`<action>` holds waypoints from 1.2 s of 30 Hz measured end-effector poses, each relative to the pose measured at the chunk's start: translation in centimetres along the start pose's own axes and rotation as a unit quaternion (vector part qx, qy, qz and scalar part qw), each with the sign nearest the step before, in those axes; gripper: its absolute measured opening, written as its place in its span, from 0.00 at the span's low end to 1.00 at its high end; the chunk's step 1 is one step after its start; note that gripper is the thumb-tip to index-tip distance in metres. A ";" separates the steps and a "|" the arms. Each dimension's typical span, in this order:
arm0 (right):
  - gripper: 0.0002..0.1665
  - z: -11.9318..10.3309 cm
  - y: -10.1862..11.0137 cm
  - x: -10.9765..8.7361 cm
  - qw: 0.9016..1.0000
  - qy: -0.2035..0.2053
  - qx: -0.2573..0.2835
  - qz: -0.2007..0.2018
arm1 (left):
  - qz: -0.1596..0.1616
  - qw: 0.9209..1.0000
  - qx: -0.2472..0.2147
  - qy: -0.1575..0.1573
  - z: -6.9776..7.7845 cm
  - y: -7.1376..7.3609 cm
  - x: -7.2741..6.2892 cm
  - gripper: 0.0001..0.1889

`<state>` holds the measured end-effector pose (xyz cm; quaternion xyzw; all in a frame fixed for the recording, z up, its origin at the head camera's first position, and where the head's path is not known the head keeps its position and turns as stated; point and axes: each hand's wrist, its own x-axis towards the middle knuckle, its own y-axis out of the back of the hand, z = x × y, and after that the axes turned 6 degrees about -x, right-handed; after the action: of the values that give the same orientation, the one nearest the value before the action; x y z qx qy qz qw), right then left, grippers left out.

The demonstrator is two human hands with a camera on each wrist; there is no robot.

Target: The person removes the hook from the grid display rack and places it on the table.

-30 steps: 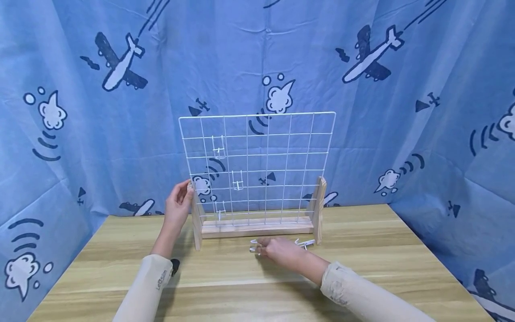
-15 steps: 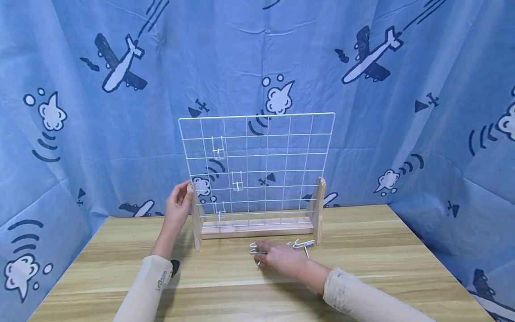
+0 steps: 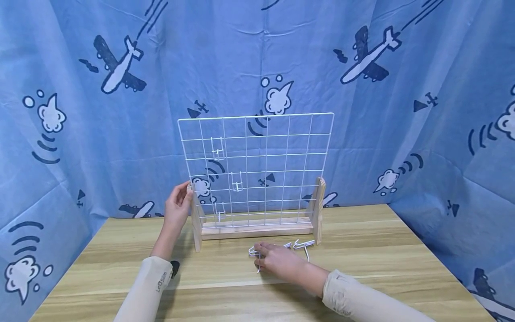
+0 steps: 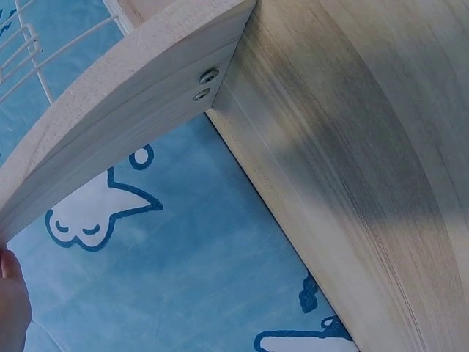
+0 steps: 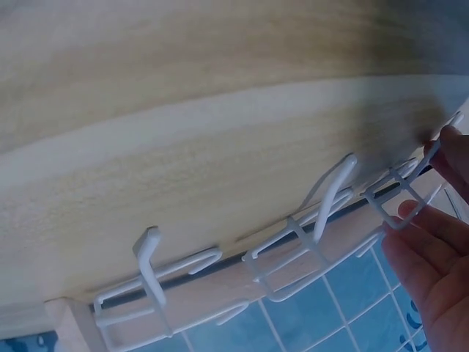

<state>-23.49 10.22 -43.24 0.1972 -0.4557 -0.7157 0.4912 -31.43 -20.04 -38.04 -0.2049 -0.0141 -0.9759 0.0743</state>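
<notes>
A white wire grid panel (image 3: pixel 277 154) stands upright in a wooden stand (image 3: pixel 257 229). Its left wooden upright (image 3: pixel 196 219) is held near the top by my left hand (image 3: pixel 178 203), thumb in front; the left wrist view shows only part of that hand (image 4: pixel 13 304) at the upright's edge. In front of the base, low over the table, my right hand (image 3: pixel 279 260) pinches a white wire hook (image 5: pixel 396 196) between thumb and fingers. Two similar hooks lie beside it, a middle hook (image 5: pixel 297 249) and an end hook (image 5: pixel 150 293).
Three white hooks hang on the grid's left part: an upper hook (image 3: pixel 217 151), a middle one (image 3: pixel 237 184) and a low one (image 3: pixel 220 214). A blue curtain (image 3: pixel 257 58) with airplane prints surrounds the wooden table (image 3: pixel 225 295) at the back and sides.
My right hand has shifted slightly toward me, and the hook in it has turned so its prong points down. More of the other hooks shows. My left hand stays put.
</notes>
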 end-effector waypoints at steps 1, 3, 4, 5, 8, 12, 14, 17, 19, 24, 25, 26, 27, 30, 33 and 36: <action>0.14 0.0 0.0 0.0 1.000 0.000 -0.001 0.001 | 0.001 1.000 0.001 0.001 0.0 0.0 0.0 0.20; 0.13 0.0 0.1 -0.1 1.000 -0.001 -0.001 0.003 | 0.000 1.000 0.001 0.000 0.1 0.0 -0.1 0.21; 0.13 0.0 0.1 -0.1 1.000 -0.001 0.002 0.005 | 0.000 1.000 0.001 -0.001 0.1 0.0 -0.1 0.21; 0.13 0.0 0.1 -0.1 1.000 -0.003 0.005 0.005 | 0.000 1.000 0.000 -0.001 0.2 0.0 -0.1 0.21; 0.15 0.0 0.1 -0.1 1.000 -0.006 0.013 0.002 | 0.002 1.000 -0.002 -0.005 0.1 -0.1 -0.1 0.20; 0.18 0.0 0.3 -0.1 0.999 -0.011 0.029 0.009 | 0.001 1.000 -0.007 -0.009 -0.1 0.0 -0.1 0.20; 0.18 0.0 0.3 -0.2 0.999 -0.013 0.038 0.029 | 0.001 1.000 -0.010 -0.010 -0.2 0.0 -0.1 0.20; 0.17 0.1 0.3 -0.2 0.996 -0.019 0.050 0.077 | 0.002 1.000 -0.012 -0.012 -0.2 0.0 -0.1 0.20; 0.16 0.3 0.2 -0.2 0.992 -0.027 0.049 0.110 | 0.004 1.000 -0.011 -0.014 -0.3 -0.1 -0.1 0.20; 0.18 0.9 0.2 0.2 0.983 -0.062 0.047 0.167 | 0.007 1.000 -0.002 -0.012 -0.2 -0.1 0.0 0.20; 0.19 1.0 0.2 0.3 0.981 -0.069 0.049 0.173 | 0.007 1.000 -0.002 -0.010 -0.1 -0.1 0.0 0.20; 0.20 1.1 0.2 0.4 0.980 -0.076 0.050 0.177 | 0.007 1.000 -0.002 -0.008 -0.1 -0.1 0.0 0.20; 0.21 1.3 0.3 0.5 0.979 -0.083 0.054 0.181 | 0.006 1.000 -0.003 -0.007 -0.1 -0.1 0.0 0.20; 0.23 1.6 0.6 0.8 0.975 -0.103 0.064 0.187 | 0.004 1.000 -0.006 -0.004 -0.1 0.0 0.0 0.20; 0.24 1.9 1.0 1.1 0.973 -0.120 0.066 0.186 | 0.003 1.000 -0.006 -0.004 -0.1 0.0 0.0 0.20; 0.25 2.2 1.4 1.5 0.969 -0.136 0.075 0.190 | 0.003 1.000 -0.003 -0.002 -0.1 0.0 0.0 0.20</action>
<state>-24.98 9.71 -40.67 0.0439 -0.5996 -0.5936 0.5350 -31.47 -20.06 -38.16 -0.2067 -0.0109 -0.9754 0.0762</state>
